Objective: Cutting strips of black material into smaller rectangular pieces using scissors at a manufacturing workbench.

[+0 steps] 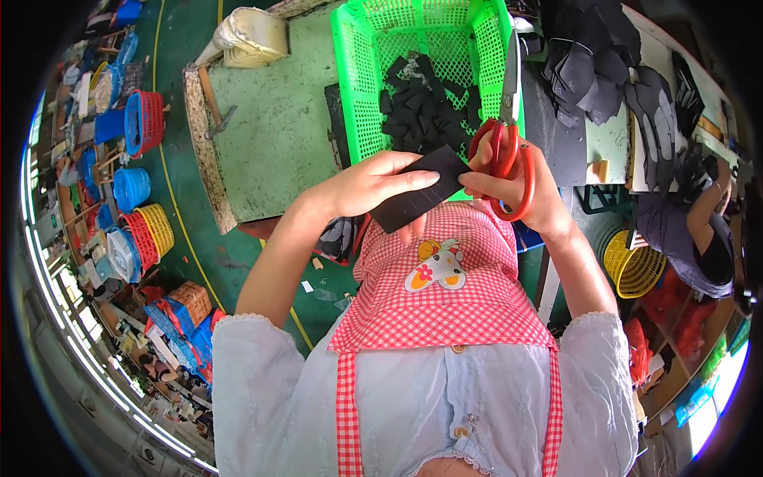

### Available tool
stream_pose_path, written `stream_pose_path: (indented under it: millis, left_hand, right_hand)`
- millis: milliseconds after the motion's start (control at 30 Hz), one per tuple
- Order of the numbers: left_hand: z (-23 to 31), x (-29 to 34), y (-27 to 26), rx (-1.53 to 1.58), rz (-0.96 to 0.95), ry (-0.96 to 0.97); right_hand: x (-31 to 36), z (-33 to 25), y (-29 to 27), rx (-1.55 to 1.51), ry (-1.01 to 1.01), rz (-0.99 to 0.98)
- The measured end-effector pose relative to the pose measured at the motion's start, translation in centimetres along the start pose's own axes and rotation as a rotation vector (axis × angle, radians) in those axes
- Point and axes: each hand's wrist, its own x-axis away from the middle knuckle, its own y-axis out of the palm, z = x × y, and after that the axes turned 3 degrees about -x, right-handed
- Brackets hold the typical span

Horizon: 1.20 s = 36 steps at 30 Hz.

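Observation:
My left hand (373, 184) grips a flat black rectangular piece (413, 195), thumb on top and fingertips showing below its lower edge. A pair of scissors (509, 159) with red handles hangs on my right hand (528, 187), its blades pointing up and away from me. With thumb and finger the same hand also pinches the right corner of the black piece. Just beyond both hands stands a green plastic basket (356, 103), holding many small black pieces (421, 111). Whether the scissor blades are fully together is hard to make out.
The basket rests on a worn green worktable (278, 151), where a hammer (214, 111) lies at the left. Stacks of black sheets (588, 67) lie to the right. A yellow basket (633, 265) stands low at the right, near another person (691, 230).

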Motion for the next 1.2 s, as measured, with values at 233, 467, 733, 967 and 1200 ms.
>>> stream_pose_path:
  millis: [233,467,733,967,1200]
  left_hand:
    - [0.6,1.1,-1.9,-0.05,0.138,0.19]
    - [1.9,0.5,-1.5,-0.122,0.141,0.224]
    - [1.7,-0.2,-1.9,-0.117,0.104,0.232]
    - [1.5,-1.0,-1.1,-0.083,0.027,0.14]
    - [0.9,-1.1,-1.3,-0.004,-0.007,0.051]
  right_hand:
    - [2.4,1.2,-1.6,0.035,0.208,-0.172]
    - [3.4,0.3,0.0,0.325,0.222,-0.276]
    - [3.9,-1.2,0.2,0.175,0.5,-0.195]
    - [2.9,0.4,0.4,0.329,0.138,-0.131]
    - [2.1,-1.0,0.2,0.088,0.236,-0.063]
